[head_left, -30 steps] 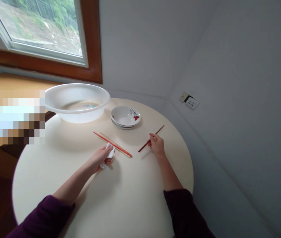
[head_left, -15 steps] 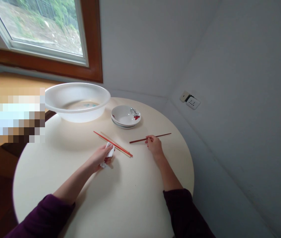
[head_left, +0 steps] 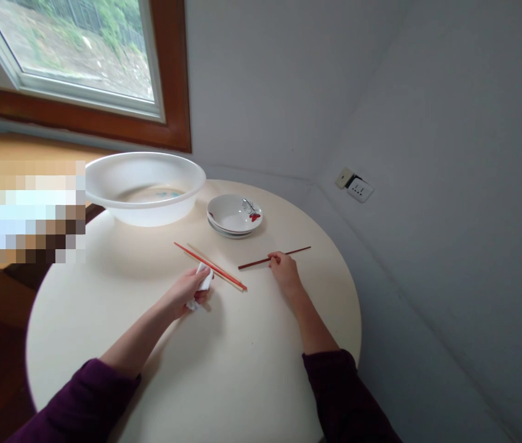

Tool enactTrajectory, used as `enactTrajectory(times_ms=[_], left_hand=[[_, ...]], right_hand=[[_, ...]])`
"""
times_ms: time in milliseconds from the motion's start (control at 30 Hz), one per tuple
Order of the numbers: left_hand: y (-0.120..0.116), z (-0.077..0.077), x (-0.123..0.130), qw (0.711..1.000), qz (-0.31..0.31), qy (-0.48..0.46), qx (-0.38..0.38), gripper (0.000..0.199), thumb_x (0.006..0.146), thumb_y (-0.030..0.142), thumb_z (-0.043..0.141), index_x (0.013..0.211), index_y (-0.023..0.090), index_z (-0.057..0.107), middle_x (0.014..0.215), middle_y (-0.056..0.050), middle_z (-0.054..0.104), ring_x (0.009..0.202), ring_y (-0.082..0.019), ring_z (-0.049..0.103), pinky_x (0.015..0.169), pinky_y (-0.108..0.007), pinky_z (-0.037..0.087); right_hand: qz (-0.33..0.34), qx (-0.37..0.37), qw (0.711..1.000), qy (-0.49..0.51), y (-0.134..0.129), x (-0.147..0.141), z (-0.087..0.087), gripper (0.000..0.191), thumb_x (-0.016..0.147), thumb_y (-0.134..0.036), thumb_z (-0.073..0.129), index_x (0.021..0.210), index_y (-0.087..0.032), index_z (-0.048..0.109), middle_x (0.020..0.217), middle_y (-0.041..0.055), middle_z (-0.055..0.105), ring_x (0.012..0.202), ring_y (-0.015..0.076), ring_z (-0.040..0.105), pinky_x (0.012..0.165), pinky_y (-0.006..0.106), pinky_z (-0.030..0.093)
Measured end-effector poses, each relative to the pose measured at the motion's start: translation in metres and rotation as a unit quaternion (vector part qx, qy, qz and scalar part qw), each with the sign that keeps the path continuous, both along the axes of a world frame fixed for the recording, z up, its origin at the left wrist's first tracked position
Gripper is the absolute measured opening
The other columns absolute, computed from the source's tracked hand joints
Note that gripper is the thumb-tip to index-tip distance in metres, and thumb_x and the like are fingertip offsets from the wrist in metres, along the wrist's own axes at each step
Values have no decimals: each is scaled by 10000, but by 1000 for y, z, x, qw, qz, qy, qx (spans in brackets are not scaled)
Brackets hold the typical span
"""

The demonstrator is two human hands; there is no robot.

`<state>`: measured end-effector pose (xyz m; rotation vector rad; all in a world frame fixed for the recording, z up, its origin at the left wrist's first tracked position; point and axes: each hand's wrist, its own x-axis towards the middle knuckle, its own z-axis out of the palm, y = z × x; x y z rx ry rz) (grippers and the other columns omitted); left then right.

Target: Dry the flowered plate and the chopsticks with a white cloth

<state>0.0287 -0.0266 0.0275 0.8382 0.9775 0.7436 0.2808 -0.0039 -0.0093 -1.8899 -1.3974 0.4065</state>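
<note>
My left hand (head_left: pixel 189 290) is closed round a crumpled white tissue (head_left: pixel 205 278), just in front of the orange-red chopsticks (head_left: pixel 217 267) and some pale chopsticks (head_left: pixel 205 255) that lie across one another on the table. To the right, my right hand (head_left: pixel 283 269) pinches a dark brown chopstick (head_left: pixel 255 264) near its middle; it slants up to the right, low over the table or on it. Whether a second brown one lies under the fingers I cannot tell. Behind the chopsticks sits a stack of white bowls (head_left: pixel 233 214) with a red flower pattern.
The round cream table (head_left: pixel 251 381) carries a large translucent white basin (head_left: pixel 150 212) at its back left. A wooden desk (head_left: pixel 43 147) stands at the left, partly hidden by a blurred patch. Walls with a socket (head_left: pixel 359 189) rise behind and to the right.
My right hand has shifted slightly left, and the brown chopstick has moved left with it. My left hand and the tissue have hardly moved.
</note>
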Motion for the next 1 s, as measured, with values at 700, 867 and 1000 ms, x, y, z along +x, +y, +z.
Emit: enactTrajectory(times_ms=[700, 867, 1000], left_hand=[[1, 0, -2, 1000, 17, -6, -4, 363, 653, 442, 656, 638, 178, 407, 398, 86, 344, 327, -23, 277, 336, -153, 189], [2, -1, -3, 1000, 6, -7, 2, 403, 666, 479, 641, 626, 191, 363, 398, 93, 317, 328, -26, 281, 339, -154, 193], [3, -2, -4, 1000, 7, -6, 2, 414, 653, 488, 651, 628, 193, 362, 405, 87, 332, 330, -32, 297, 339, -157, 186]], right_hand=[[25, 9, 1000, -6, -9, -7, 10, 161, 709, -165, 511, 807, -199, 634, 661, -1, 606, 605, 133, 537, 624, 249, 413], [59, 31, 998, 11, -13, -12, 14, 91, 689, -208, 518, 728, -192, 598, 586, -23, 547, 557, 122, 482, 563, 229, 375], [162, 10, 985, 51, -21, -19, 23, 86, 687, -257, 538, 691, -188, 588, 580, -31, 529, 539, 109, 458, 521, 213, 348]])
